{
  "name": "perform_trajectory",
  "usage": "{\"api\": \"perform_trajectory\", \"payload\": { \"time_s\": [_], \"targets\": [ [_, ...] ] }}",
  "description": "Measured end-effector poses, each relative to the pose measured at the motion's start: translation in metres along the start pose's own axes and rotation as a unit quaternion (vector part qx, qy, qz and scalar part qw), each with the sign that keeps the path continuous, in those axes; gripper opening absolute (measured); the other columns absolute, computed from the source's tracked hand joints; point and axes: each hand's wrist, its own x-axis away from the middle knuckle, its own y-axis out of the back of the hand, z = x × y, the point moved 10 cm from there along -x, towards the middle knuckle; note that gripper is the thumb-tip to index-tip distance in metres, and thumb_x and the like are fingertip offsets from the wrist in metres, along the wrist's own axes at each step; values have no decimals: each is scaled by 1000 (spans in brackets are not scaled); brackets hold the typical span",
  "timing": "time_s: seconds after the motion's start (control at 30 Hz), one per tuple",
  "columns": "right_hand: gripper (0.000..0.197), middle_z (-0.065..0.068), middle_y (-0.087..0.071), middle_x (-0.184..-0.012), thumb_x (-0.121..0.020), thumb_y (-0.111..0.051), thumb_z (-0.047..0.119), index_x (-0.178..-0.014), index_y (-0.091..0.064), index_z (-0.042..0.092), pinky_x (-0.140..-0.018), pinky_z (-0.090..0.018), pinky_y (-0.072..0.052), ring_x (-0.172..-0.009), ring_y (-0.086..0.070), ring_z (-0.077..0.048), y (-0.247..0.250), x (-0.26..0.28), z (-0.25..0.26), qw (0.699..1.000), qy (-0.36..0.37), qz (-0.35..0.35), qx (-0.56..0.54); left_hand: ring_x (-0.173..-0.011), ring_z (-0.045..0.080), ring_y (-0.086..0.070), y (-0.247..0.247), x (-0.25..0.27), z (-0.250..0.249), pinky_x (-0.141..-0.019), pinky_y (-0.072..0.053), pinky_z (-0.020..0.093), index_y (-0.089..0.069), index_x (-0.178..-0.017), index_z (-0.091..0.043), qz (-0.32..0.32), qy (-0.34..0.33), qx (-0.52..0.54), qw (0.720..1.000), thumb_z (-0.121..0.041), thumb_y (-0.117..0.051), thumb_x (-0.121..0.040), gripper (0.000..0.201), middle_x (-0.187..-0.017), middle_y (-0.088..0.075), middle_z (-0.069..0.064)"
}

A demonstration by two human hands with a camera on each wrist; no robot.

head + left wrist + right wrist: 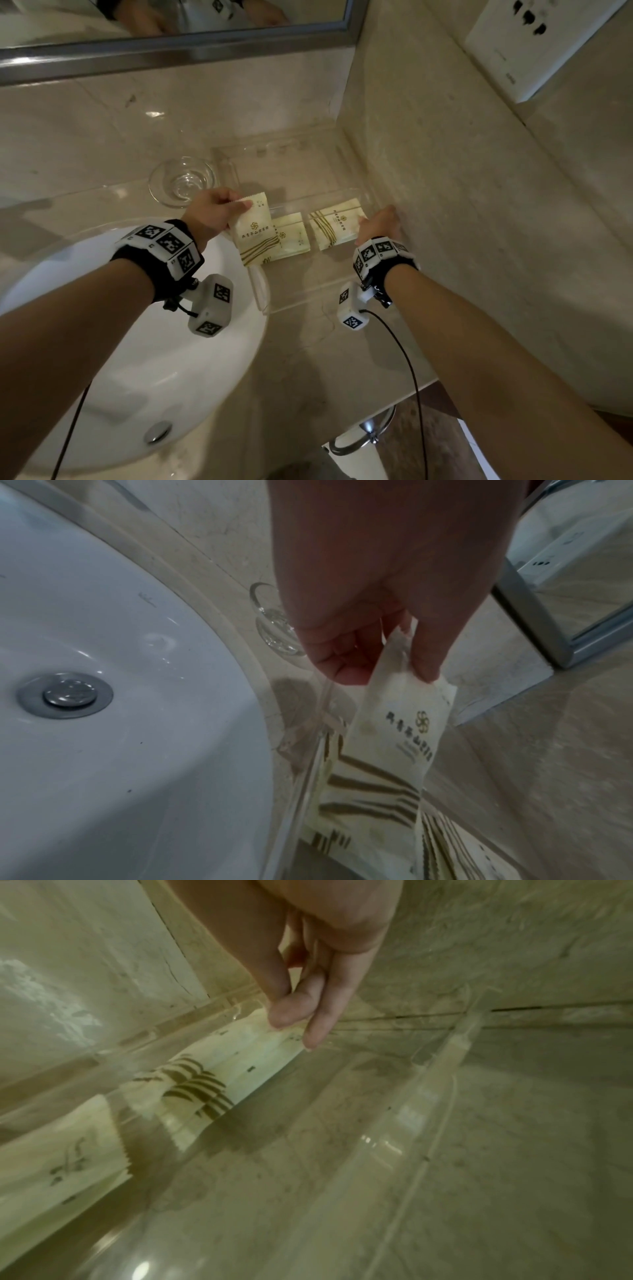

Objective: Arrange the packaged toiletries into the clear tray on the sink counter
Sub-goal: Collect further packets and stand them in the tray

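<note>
The clear tray (294,301) sits on the counter between the sink and the right wall. My left hand (239,205) pinches the top edge of a cream packet with gold stripes (253,236) and holds it tilted over the tray's left end. In the left wrist view the thumb and fingers (424,666) clamp that packet (404,737). A second packet (293,236) lies flat in the tray, partly under it. A third packet (337,226) lies further right. My right hand (376,222) holds its right edge; the thumb and fingertips (284,1012) pinch the packet's end (240,1064).
A glass dish (181,181) stands behind my left hand. The white sink basin (137,342) fills the lower left. The marble side wall (445,205) runs close along the tray's right side. A narrow white item (258,287) rests at the tray's front left wall.
</note>
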Motion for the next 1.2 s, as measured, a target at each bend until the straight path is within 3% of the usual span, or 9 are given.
{"api": "perform_trajectory", "payload": {
  "time_s": [0.1,0.33,0.47,0.67,0.73,0.8,0.87,1.03,1.2],
  "targets": [
    [35,-12,-56,-113,-96,-45,23,-124,-44,3,-78,-34,-44,-91,-59,-26,0,-1,9,998,50,-5,25,-67,17,-58,-1,1,-1,-64,-49,27,-55,-69,-15,0,-2,2,1000,-13,-60,-88,19,-73,-60,4],
    [32,-10,-65,-101,-96,-45,35,-107,-51,6,-50,-25,-42,-89,-66,-28,6,18,30,995,99,5,11,-59,6,-62,-2,11,-15,-47,-51,11,-55,-70,-15,12,-19,25,999,-7,-59,-87,20,-73,-60,1],
    [36,-5,-56,-71,-91,-51,40,-71,-48,10,-72,-35,-50,-75,-57,-26,-22,43,56,981,177,77,-31,-72,13,-61,-1,19,-21,-54,-54,18,-55,-72,-16,28,-26,35,999,-2,-60,-86,20,-78,-61,0],
    [37,-8,-66,-110,-83,-68,29,-112,-63,7,-93,-34,-49,-102,-62,-23,-70,104,96,919,286,269,-48,-63,7,-63,4,33,-31,-50,-52,13,-60,-75,-19,49,-54,33,997,-1,-62,-83,20,-71,-66,-5],
    [36,-7,-67,-109,-81,-70,16,-114,-63,2,-88,-28,-53,-95,-65,-20,-82,121,102,897,290,332,-33,-66,11,-62,4,37,-34,-56,-53,18,-61,-76,-19,59,-65,33,996,0,-63,-83,20,-70,-65,-3],
    [33,-4,-65,-98,-84,-66,5,-116,-60,-4,-64,-8,-51,-74,-64,-5,-88,134,105,885,287,365,-38,-70,16,-60,5,41,-35,-64,-52,25,-61,-78,-19,65,-72,37,995,-1,-63,-83,19,-77,-63,2],
    [32,-1,-63,-82,-85,-63,1,-116,-58,-6,-45,-5,-42,-49,-56,6,-84,132,105,895,271,348,-69,-73,16,-61,7,43,-30,-63,-54,24,-59,-84,-19,67,-63,54,994,-4,-65,-82,17,-82,-62,3],
    [32,-12,-66,-83,-85,-61,-4,-116,-54,-3,-63,-25,-59,-57,-68,-11,-77,117,92,893,183,362,-197,-73,11,-60,-1,50,-15,-58,-50,13,-58,-106,-16,116,-49,-46,991,-1,-69,-78,34,-84,-64,-2],
    [20,-5,-66,-87,-87,-64,13,-105,-59,8,-68,-27,-57,-71,-65,-16,-70,108,82,897,179,368,-169,-58,7,-57,6,49,-11,-49,-45,9,-63,-74,-13,65,-54,-58,995,2,-61,-83,18,-64,-64,-5]
  ]
}}
